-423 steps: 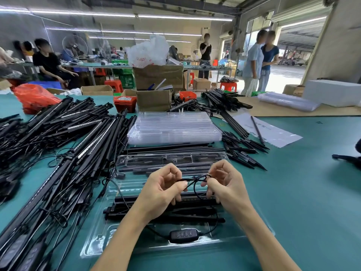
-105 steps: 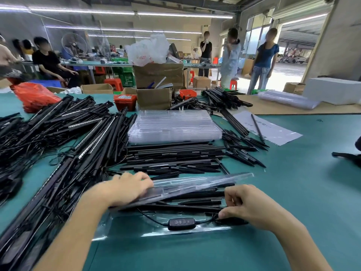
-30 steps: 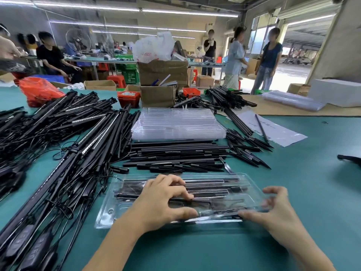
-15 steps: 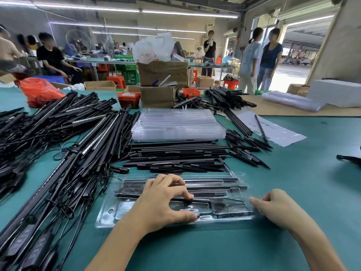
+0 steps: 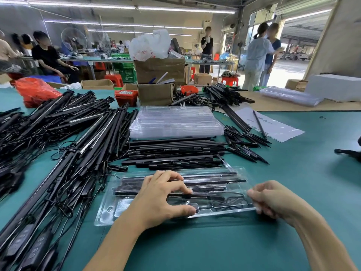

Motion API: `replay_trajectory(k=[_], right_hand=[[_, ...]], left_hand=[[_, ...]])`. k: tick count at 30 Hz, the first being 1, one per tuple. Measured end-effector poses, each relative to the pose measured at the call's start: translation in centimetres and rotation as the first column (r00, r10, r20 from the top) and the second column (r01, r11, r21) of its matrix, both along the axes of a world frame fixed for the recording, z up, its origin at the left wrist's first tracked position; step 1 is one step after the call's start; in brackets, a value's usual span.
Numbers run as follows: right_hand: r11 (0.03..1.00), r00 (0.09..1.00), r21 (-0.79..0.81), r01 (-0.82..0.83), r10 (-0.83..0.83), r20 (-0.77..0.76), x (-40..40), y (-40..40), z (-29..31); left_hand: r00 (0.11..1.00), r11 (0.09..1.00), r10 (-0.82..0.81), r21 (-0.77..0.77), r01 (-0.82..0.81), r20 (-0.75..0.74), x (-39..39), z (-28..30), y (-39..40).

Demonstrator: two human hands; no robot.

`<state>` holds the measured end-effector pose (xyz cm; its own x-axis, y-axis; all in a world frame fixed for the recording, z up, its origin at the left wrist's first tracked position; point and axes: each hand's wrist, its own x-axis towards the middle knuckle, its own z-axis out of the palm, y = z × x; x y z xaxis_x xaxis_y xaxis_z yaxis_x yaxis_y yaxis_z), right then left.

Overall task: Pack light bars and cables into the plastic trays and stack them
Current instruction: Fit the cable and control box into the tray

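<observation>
Clear tray point(image 5: 104, 211) lying flat on the green table point(image 5: 293, 182) straight ahead at 12 o'clock, closed over several light bars point(image 5: 214, 181) and a coiled cable point(image 5: 230, 200), just short of the loose black bars point(image 5: 175, 151) beyond it. Left hand point(image 5: 158, 200) curled over the tray's middle, fingertips pressing the lid and thumb hooked on the near edge at 6 o'clock; right hand point(image 5: 273, 200) narrowly pinching the tray's 3 o'clock end between thumb and bent fingers. Most likely the lid-closing step, with stacking to follow; impossible to tell from here whether the rim has snapped home. Press down along the rim rather than over the cavities, working from the middle out toward 3 o'clock and then toward 9 o'clock, the end with no hand on it. Check through the plastic for any loop of cable straying onto a ridge before squeezing, since a trapped wire would probably spring the lid open again. Hold the base flat against the table while pinching, to avoid bowing such thin plastic. Once shut all round, lift by both ends, level, clear of the tangled wired bars point(image 5: 58, 143) at 9 to 10 o'clock, and set squarely, away from the empty trays point(image 5: 175, 122) farther off at 12 o'clock
</observation>
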<state>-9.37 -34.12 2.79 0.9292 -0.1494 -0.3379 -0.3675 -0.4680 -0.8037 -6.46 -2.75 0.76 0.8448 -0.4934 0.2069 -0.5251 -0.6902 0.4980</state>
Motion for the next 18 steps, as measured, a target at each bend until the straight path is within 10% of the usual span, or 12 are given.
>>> replay_trajectory(k=[18], right_hand=[[0.995, 0.995, 0.047, -0.085, 0.082, 0.055, -1.0, 0.2, 1.1]], left_hand=[[1.0, 0.999, -0.001, -0.048, 0.002, 0.009, 0.0, 0.1, 0.2]])
